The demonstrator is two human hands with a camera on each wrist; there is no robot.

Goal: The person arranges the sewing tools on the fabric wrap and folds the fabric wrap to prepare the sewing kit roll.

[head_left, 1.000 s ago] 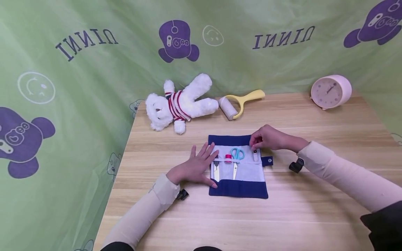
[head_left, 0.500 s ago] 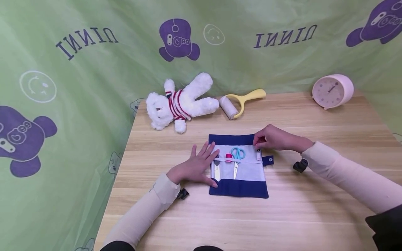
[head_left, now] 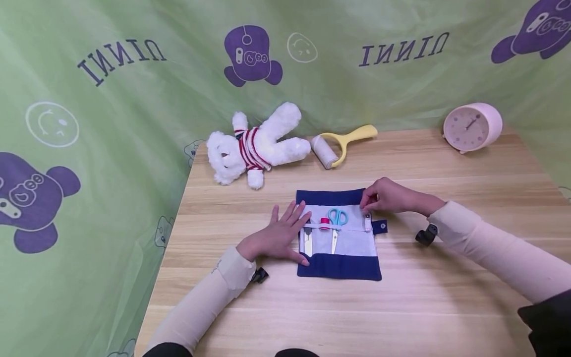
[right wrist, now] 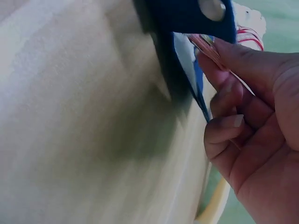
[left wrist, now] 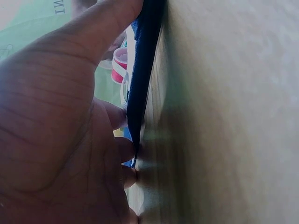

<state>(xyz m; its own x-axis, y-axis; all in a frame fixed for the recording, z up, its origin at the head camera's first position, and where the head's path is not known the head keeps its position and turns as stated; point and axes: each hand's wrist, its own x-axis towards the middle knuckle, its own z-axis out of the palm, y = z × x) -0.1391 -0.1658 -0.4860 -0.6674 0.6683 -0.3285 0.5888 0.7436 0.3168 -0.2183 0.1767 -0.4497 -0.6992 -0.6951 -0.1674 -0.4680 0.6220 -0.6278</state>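
Observation:
A navy fabric roll-up pouch (head_left: 339, 267) lies unfolded on the table, its pale lining upward. My left hand (head_left: 278, 238) rests with spread fingers on its left edge; in the left wrist view the fingertips touch that edge. Under the elastic band sit a dark-handled tool with a pale blade (head_left: 308, 243), a red thread spool (head_left: 324, 224) and turquoise-handled scissors (head_left: 337, 218). At the band's right end, my right hand (head_left: 385, 196) pinches a slim pale item with a dark end (head_left: 368, 223) between thumb and forefinger. Its kind is unclear, being partly hidden by the fingers.
Behind the pouch, a white teddy bear (head_left: 254, 151) in a striped top lies on its back. A yellow-handled lint roller (head_left: 352, 140) is beside it, and a pink clock (head_left: 473, 128) stands at the back right. The pouch's snap strap (head_left: 380, 227) sticks out rightward.
My right hand has shifted slightly right along the band, and the slim pale item has moved right with it. My left hand has stayed in place on the pouch.

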